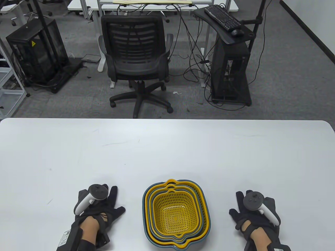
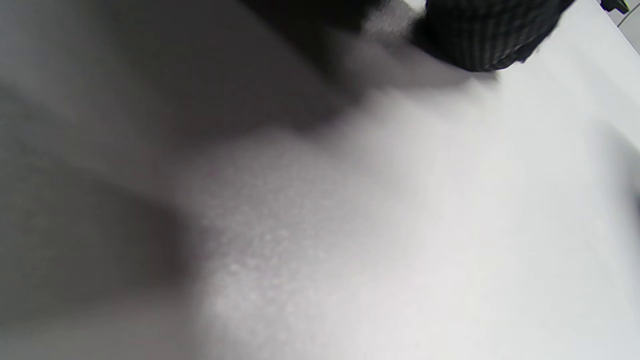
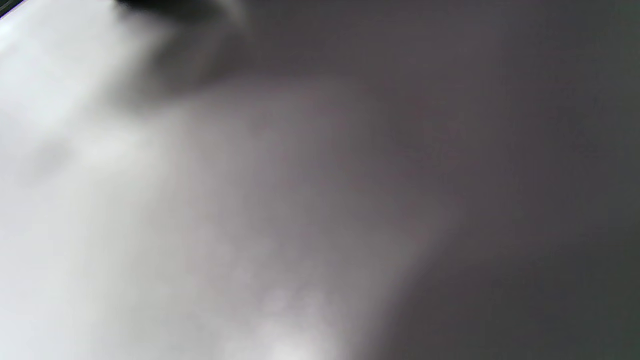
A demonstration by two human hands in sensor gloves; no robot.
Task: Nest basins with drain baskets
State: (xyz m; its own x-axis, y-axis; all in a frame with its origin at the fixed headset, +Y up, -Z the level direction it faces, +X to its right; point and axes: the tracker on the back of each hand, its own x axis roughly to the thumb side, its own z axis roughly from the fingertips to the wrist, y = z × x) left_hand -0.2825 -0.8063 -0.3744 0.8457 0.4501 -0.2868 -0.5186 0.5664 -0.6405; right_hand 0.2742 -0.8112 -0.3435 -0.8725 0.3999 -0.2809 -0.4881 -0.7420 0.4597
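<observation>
A nested stack of blue-grey basins (image 1: 144, 209) and yellow drain baskets (image 1: 174, 210) stands on the white table (image 1: 167, 146) near its front edge, in the middle. The smallest yellow basket sits innermost on top. My left hand (image 1: 104, 206) rests flat on the table to the left of the stack, fingers spread, holding nothing. My right hand (image 1: 244, 209) rests flat on the table to the right of the stack, also holding nothing. The left wrist view shows only blurred table and a dark gloved fingertip (image 2: 480, 35). The right wrist view shows blurred table surface.
Beyond the table's far edge stand a black office chair (image 1: 136, 60), a computer stand with a keyboard (image 1: 222, 17) on the right, and a black case (image 1: 36, 55) on the left.
</observation>
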